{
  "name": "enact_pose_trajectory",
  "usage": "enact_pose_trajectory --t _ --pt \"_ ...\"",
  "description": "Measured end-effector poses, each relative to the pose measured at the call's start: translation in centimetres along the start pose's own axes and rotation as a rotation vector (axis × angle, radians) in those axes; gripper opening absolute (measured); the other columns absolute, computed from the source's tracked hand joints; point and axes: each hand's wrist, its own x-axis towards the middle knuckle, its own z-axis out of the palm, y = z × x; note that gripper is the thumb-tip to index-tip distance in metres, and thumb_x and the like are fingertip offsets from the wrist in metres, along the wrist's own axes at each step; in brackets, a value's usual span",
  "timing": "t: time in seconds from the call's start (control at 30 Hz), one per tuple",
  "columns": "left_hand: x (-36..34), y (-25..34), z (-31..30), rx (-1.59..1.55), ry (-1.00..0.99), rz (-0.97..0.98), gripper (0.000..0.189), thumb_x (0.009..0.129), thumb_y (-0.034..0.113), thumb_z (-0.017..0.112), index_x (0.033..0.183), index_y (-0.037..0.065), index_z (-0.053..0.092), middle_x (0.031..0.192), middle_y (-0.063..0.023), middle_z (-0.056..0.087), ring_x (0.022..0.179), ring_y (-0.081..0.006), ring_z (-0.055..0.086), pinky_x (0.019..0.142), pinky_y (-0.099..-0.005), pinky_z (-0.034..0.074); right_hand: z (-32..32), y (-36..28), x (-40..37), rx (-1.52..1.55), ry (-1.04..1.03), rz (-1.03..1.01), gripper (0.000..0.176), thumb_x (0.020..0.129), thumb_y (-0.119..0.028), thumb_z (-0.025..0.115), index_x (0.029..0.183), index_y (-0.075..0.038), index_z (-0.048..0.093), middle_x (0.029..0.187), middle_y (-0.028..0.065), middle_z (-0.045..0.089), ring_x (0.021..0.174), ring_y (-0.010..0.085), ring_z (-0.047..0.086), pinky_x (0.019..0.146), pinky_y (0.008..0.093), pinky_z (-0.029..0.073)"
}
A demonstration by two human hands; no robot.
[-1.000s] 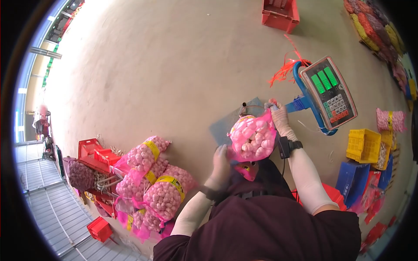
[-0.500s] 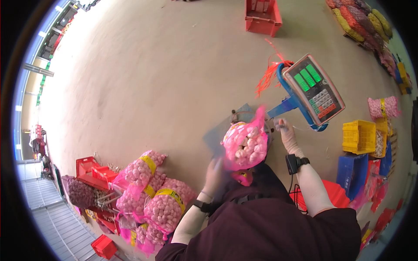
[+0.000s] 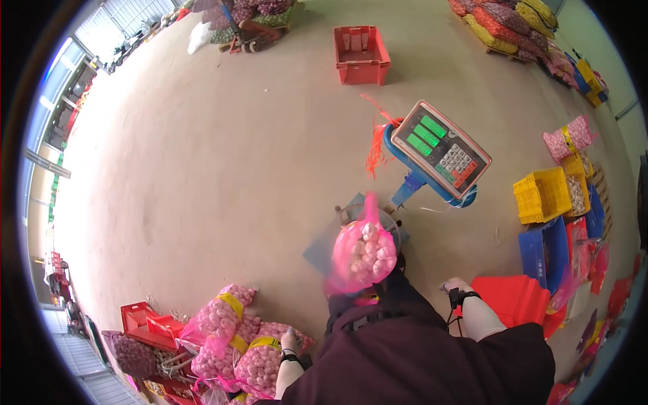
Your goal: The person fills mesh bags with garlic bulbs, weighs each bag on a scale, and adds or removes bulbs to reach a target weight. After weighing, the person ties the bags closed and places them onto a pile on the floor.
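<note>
A pink mesh bag of garlic [image 3: 368,255] stands upright on the scale's platform in front of my legs, its loose neck pointing up. The platform scale's display [image 3: 442,152] is lit green on its blue post. My left hand [image 3: 290,341], pale and gloved, hangs low beside the filled garlic bags [image 3: 259,368]; its fingers are too small and foreshortened to read. Low on the other side, near the red crate [image 3: 511,300], my right hand [image 3: 455,284] has its fingers curled in. Whatever it may hold is hidden.
Orange strings [image 3: 376,150] hang from the scale post. A red basket [image 3: 362,57] stands ahead on the floor. Yellow [image 3: 542,196] and blue crates [image 3: 544,253] are stacked at right. Red crates [image 3: 143,322] with loose garlic lie at left. Sacks on pallets [image 3: 503,27] stand farther off.
Both hands have drawn back and down from the garlic bag, the left toward the filled bags, the right toward the red crate. The view has tilted up; the garlic bag remains on the scale.
</note>
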Motion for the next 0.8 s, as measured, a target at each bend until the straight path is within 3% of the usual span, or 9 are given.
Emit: enact_pose_trajectory --t 0.03,0.07,0.13,0.2,0.37,0.5,0.63,0.7,0.8 --pt "-1.1 0.8 0.1 -0.233 0.213 -0.257 0.024 0.082 0.034 0.053 0.084 0.010 0.053 0.066 -0.0038 0.049 0.057 -0.0188 0.049 0.048 -0.0322 0.041 0.0 -0.2 -0.1 0.004 0.005 0.001 0.034 0.080 -0.035 0.052 0.096 -0.009 0.066 0.089 0.0158 0.064 0.086 0.0233 0.061 0.075 0.0343 0.045" --pt "-1.0 1.8 0.3 -0.233 0.211 -0.251 0.024 0.082 0.034 0.053 0.084 0.010 0.053 0.066 -0.0038 0.049 0.057 -0.0188 0.049 0.048 -0.0322 0.041 -0.5 -1.9 -0.9 0.161 0.047 0.008 0.032 0.080 -0.032 0.052 0.093 -0.007 0.066 0.088 0.0148 0.064 0.083 0.0227 0.061 0.073 0.0339 0.045" --pt "-0.4 3.4 -0.2 -0.214 -0.031 -0.126 0.028 0.082 0.037 0.054 0.084 0.010 0.051 0.066 -0.0031 0.048 0.053 -0.0161 0.047 0.046 -0.0289 0.039 -1.0 -3.5 -0.8 0.318 0.086 0.009 0.030 0.080 -0.030 0.052 0.091 -0.005 0.066 0.087 0.0138 0.065 0.080 0.0220 0.061 0.071 0.0336 0.046" --pt "-3.0 8.4 3.0 -0.157 0.006 -0.063 0.026 0.083 0.035 0.055 0.086 0.010 0.049 0.067 -0.0030 0.048 0.051 -0.0135 0.047 0.044 -0.0241 0.037 -0.9 -4.5 0.5 0.329 0.142 -0.096 0.036 0.071 -0.034 0.060 0.089 -0.002 0.064 0.088 0.0156 0.064 0.088 0.0283 0.060 0.076 0.0366 0.045" --pt "-2.9 13.5 6.4 -0.134 -0.105 0.113 0.020 0.083 0.025 0.056 0.089 0.007 0.048 0.069 -0.0031 0.050 0.053 -0.0103 0.048 0.044 -0.0205 0.035 -1.8 -8.2 -0.6 0.459 0.167 -0.047 0.032 0.071 -0.030 0.064 0.089 -0.002 0.064 0.086 0.0160 0.064 0.081 0.0265 0.060 0.072 0.0348 0.046" --pt "-3.1 14.3 7.5 -0.079 -0.096 0.135 0.026 0.082 0.029 0.058 0.091 0.006 0.050 0.071 -0.0037 0.052 0.055 -0.0109 0.049 0.047 -0.0219 0.038 -1.2 -7.8 1.4 0.468 0.128 -0.042 0.031 0.073 -0.030 0.065 0.089 -0.003 0.064 0.085 0.0140 0.064 0.080 0.0251 0.061 0.073 0.0339 0.045" --pt "-1.5 12.2 6.8 0.287 -0.090 0.179 0.033 0.078 0.032 0.062 0.092 0.002 0.056 0.076 -0.0083 0.057 0.062 -0.0164 0.054 0.058 -0.0280 0.044 -1.4 -6.4 1.3 0.447 0.148 -0.217 0.025 0.079 -0.027 0.059 0.087 -0.004 0.065 0.084 0.0126 0.065 0.082 0.0245 0.061 0.075 0.0328 0.045" --pt "-1.3 11.7 6.7 0.396 -0.087 0.173 0.037 0.076 0.033 0.063 0.093 0.001 0.057 0.079 -0.0113 0.060 0.067 -0.0199 0.057 0.064 -0.0308 0.046 -1.7 -6.4 1.4 0.415 0.153 -0.174 0.022 0.080 -0.024 0.056 0.086 -0.005 0.065 0.085 0.0127 0.065 0.084 0.0241 0.061 0.077 0.0327 0.045" --pt "-6.3 15.1 8.9 0.717 -0.170 0.474 0.054 0.073 0.033 0.068 0.109 -0.002 0.050 0.094 -0.0149 0.059 0.089 -0.0270 0.057 0.078 -0.0335 0.046 -5.2 -10.3 -2.6 0.360 0.176 -0.115 0.020 0.082 -0.022 0.054 0.084 -0.005 0.065 0.089 0.0125 0.065 0.089 0.0240 0.060 0.080 0.0333 0.044"
